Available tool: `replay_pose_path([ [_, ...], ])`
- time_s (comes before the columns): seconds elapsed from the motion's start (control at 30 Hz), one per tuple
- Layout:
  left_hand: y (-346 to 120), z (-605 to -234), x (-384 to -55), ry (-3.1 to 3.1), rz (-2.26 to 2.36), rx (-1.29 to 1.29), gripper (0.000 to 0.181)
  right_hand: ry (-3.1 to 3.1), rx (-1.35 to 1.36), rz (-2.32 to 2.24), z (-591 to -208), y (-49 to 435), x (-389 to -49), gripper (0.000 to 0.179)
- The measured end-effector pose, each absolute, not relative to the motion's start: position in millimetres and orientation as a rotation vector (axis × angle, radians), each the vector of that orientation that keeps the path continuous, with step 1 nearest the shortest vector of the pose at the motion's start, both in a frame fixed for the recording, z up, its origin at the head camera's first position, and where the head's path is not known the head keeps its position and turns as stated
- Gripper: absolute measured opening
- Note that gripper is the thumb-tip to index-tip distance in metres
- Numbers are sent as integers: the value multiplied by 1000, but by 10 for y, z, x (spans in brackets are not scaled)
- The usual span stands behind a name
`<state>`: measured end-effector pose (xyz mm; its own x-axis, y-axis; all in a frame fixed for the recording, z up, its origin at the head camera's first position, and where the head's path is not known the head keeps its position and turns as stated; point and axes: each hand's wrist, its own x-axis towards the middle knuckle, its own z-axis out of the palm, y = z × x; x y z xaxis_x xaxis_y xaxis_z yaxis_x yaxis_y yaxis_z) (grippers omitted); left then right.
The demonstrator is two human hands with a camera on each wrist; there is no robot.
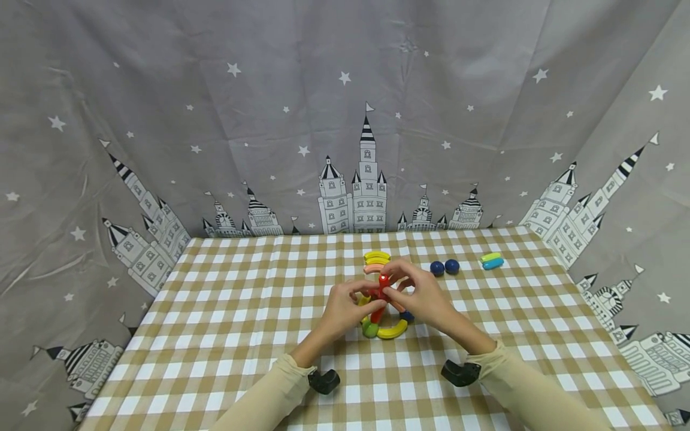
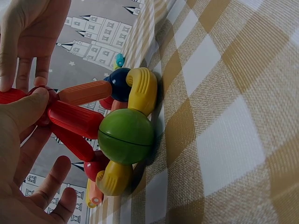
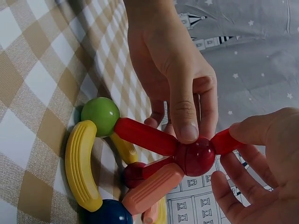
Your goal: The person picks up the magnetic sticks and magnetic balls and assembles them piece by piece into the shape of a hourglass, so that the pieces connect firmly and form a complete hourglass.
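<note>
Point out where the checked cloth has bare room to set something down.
The checked cloth is bare from its left edge to the left hand, and right of the right hand, nearer than the blue stick. Crowded: the centre, where both hands hold the stick-and-ball build.

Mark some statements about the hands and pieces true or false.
1. The left hand holds the upper red ball. True.
2. The right hand pinches a yellow rod. False: the right hand pinches a red rod.
3. An orange rod links the upper red ball to a blue ball. True.
4. The green ball is highest. False: the green ball sits lower, touching a curved yellow piece.
5. Two dark blue balls lie loose on the cloth. True.
</note>
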<state>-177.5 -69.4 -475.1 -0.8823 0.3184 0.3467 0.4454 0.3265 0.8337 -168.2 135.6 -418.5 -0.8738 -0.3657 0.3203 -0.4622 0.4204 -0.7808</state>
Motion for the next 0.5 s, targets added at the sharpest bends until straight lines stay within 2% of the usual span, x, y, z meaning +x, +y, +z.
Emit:
replay_pose_path([
  [0.5, -699, -4765, -1767, -2452, -1609, -712, 26, -2524, 763, 1434, -4208, 1328, -1677, 31],
])
